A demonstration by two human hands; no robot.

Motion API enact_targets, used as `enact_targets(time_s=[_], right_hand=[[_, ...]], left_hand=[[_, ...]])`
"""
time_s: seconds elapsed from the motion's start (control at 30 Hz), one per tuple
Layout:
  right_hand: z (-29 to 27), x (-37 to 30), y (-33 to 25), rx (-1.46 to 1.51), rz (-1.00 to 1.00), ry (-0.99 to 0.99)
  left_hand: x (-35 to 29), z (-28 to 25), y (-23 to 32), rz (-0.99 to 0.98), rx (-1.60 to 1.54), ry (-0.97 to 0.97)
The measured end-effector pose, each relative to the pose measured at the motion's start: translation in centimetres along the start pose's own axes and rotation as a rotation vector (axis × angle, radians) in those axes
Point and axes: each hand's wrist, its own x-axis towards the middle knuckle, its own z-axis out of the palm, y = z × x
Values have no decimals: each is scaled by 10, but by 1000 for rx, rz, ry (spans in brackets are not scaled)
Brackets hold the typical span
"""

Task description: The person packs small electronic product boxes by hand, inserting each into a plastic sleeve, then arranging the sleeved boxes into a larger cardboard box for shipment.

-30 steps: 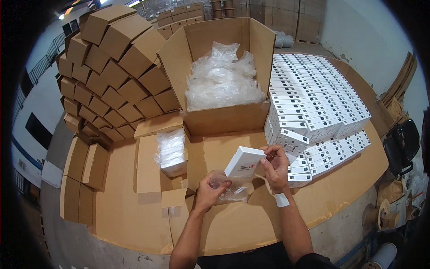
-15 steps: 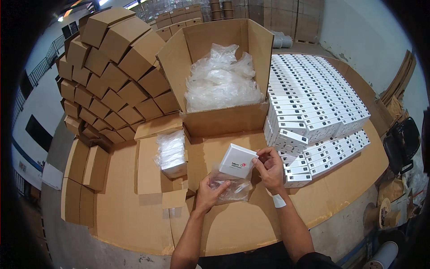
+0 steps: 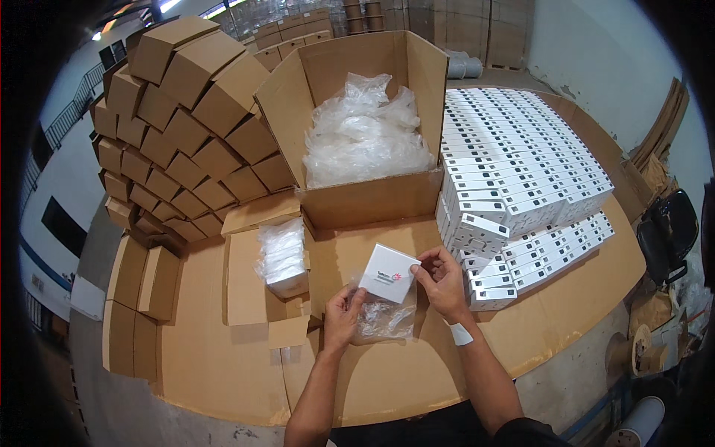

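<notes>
A flat white box with small red and black print is held over the middle of the cardboard-covered table. My right hand pinches its right corner between thumb and fingers. With thumb and bent fingers, my left hand grips the edge of a clear plastic bag, close to the box's lower left corner. The bag hangs below the box, its lower part crumpled. Whether the box's lower edge is inside the bag's mouth I cannot tell.
An open carton at left holds bagged white boxes. Behind stands a large carton full of clear plastic bags. Stacked white boxes fill the right side; brown cartons pile up at left. Two more brown cartons stand at the left edge.
The white box has turned and dropped a little toward the bag. My left hand has moved from under the bag to its edge, thumb now raised beside the box.
</notes>
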Motion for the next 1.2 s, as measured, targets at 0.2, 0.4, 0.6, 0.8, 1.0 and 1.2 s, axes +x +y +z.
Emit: enact_targets(time_s=[0.2,0.4,0.6,0.8,1.0,1.2], right_hand=[[-1,0,0,-77,36,-97],[2,-1,-3,-13,109,-209],[6,-6,-27,-150,217,-369],[5,-4,-20,-115,199,-354],[4,-4,-9,-72,134,-319],[0,-3,-5,-161,136,-333]], left_hand=[[1,1,-4,-8,-65,-2],[1,9,-4,-26,-161,104],[0,13,5,-13,-209,136],[1,7,-3,18,-173,144],[5,5,-10,60,-133,187],[6,6,-9,100,-240,139]])
